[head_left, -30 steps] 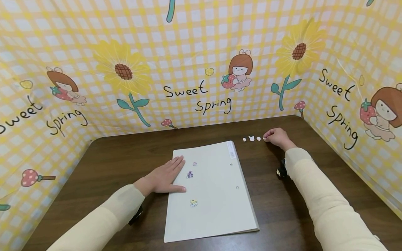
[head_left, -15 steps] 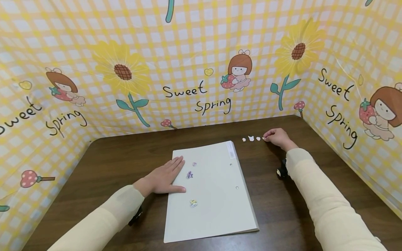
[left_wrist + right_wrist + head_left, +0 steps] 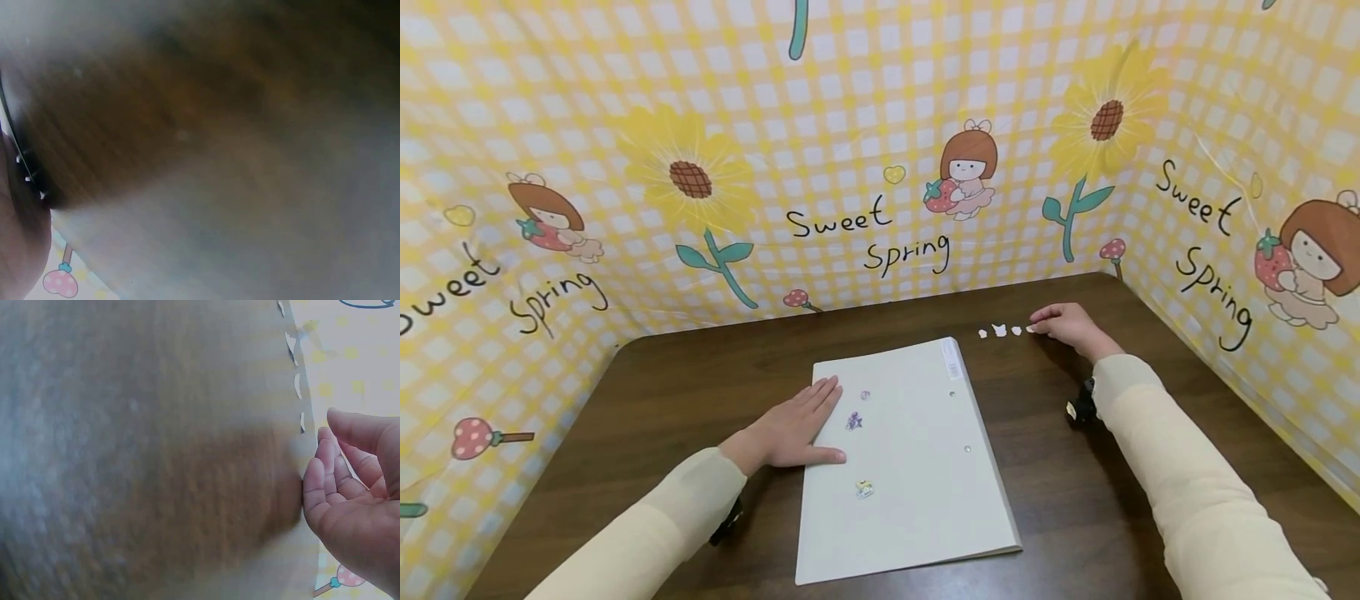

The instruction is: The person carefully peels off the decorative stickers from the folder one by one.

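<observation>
My left hand (image 3: 797, 425) lies flat with spread fingers on the left edge of a white folder (image 3: 917, 492). Beside it on the cover are a small round sticker (image 3: 865, 395), a purple figure sticker (image 3: 854, 421) and a yellow figure sticker (image 3: 864, 489). My right hand (image 3: 1067, 323) hovers by the right end of a row of several small white cut-outs, next to the last cut-out (image 3: 1032, 329). In the right wrist view its loosely bent fingers (image 3: 315, 481) and thumb stand apart, with nothing between them, and that cut-out (image 3: 303, 422) lies free on the table.
The brown wooden table (image 3: 700, 375) carries everything. A yellow checked cloth (image 3: 850, 142) rises behind it and along both sides. Two small metal rivets and a label (image 3: 951, 360) sit along the folder's right edge. The left wrist view is mostly blurred.
My right hand has let go of the last white cut-out and drawn slightly up and right, its thumb and fingers parted. The left hand stays on the folder. The head view has tilted slightly.
</observation>
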Demonstrator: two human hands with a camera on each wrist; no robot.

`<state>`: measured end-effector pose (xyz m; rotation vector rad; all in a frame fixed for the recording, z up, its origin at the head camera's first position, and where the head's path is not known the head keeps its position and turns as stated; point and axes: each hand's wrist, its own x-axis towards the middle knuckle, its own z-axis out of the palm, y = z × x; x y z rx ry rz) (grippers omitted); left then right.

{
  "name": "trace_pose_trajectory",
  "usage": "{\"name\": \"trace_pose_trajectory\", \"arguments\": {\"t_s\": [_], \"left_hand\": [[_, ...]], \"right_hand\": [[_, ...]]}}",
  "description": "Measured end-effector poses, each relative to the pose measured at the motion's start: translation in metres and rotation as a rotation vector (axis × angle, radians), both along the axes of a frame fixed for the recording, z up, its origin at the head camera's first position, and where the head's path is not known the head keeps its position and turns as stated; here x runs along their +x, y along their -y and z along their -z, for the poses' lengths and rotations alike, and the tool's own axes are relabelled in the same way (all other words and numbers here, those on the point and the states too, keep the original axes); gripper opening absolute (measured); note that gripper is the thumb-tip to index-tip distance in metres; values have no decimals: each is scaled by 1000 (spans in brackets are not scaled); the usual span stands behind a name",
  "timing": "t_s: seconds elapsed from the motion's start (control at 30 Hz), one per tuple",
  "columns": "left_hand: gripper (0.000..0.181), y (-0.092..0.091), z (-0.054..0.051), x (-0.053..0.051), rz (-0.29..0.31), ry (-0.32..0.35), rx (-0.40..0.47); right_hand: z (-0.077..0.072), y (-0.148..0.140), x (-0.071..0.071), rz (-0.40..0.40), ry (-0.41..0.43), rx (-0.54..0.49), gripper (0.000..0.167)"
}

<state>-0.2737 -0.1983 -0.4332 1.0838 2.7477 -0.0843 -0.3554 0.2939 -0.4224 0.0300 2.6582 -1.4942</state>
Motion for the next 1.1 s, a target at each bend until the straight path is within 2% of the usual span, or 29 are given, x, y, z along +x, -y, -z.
{"name": "trace_pose_trajectory", "arguments": {"t_s": [0.2,0.43,0.6,0.87,1.1], "left_hand": [[112,-1,1,0,-7,7,-2],[113,0,3,-1,-13,7,-17],[113,-1,2,-1,-7,6,-22],[113,1,3,0,-20,1,-8],[114,0,2,0,-20,0,-18]], "right_hand": [[-6,4,5,-21,34,-48,36],[-12,21,11,-50,6,-104,37],[-16,40,14,-51,5,-147,35],[-30,80,16,-136,38,-173,35],[-44,115,25,-208,43,-197,29]]}}
